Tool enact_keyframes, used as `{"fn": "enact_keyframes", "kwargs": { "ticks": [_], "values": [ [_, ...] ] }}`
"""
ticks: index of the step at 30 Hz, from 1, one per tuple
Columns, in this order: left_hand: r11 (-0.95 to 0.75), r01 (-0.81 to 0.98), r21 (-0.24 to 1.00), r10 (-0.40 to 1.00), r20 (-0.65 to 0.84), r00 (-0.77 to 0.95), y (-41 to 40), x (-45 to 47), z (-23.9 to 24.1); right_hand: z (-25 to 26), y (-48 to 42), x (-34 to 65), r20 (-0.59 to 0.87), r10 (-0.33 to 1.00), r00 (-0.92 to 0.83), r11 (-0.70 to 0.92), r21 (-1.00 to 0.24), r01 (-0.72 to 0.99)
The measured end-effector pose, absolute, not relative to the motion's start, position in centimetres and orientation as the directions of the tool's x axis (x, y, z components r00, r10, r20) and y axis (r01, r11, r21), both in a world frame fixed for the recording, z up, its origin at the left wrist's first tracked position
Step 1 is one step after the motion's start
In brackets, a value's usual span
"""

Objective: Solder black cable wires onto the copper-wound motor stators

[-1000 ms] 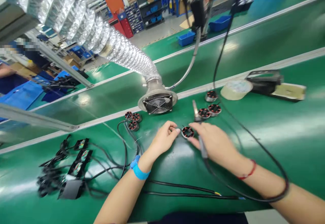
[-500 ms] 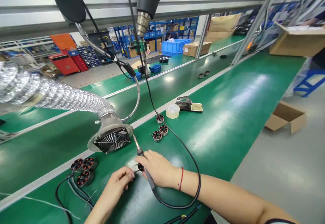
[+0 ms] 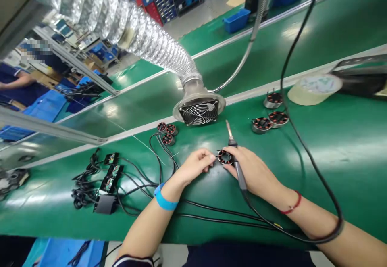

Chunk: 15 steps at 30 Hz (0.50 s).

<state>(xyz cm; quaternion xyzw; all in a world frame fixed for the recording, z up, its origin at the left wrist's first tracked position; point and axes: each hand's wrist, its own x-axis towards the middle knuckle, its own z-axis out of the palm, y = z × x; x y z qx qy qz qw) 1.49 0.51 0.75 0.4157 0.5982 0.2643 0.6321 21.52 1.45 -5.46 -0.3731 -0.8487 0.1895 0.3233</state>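
A small round motor stator (image 3: pixel 225 157) with red windings lies on the green bench between my hands. My left hand (image 3: pixel 196 165), with a blue wrist strap, is curled and pinches at its left side, perhaps on a thin wire. My right hand (image 3: pixel 256 172) is closed around a soldering iron (image 3: pixel 235 154) and also touches the stator's right side. The iron's tip points up and away toward the fume extractor fan (image 3: pixel 198 111). Its black cable (image 3: pixel 305 150) loops round my right forearm.
Three stators (image 3: pixel 167 132) with black leads sit left of the fan, three more stators (image 3: pixel 269 117) to the right. A tape roll (image 3: pixel 314 89) and a black holder (image 3: pixel 359 77) lie far right. Black circuit boards with tangled wires (image 3: pixel 102 182) lie left. Another person's arm (image 3: pixel 18 82) shows far left.
The view swung up along the bench half a second ago and has dropped back. Both hands stay at the same stator, the right still holding the iron.
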Motion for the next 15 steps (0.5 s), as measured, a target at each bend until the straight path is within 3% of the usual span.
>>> {"fn": "enact_keyframes", "kwargs": {
  "ticks": [7, 15],
  "values": [
    [0.505, 0.168, 0.847, 0.835, -0.528, 0.152, 0.7, 1.6, 1.4, -5.2, 1.4, 21.7, 0.484, 0.710, -0.512, 0.704, -0.495, 0.509],
    [0.454, 0.091, 0.886, 0.839, -0.460, 0.291, 2.1, 0.7, 0.2, -5.2, 1.5, 21.8, 0.513, 0.680, -0.523, 0.733, -0.472, 0.490]
  ]
}}
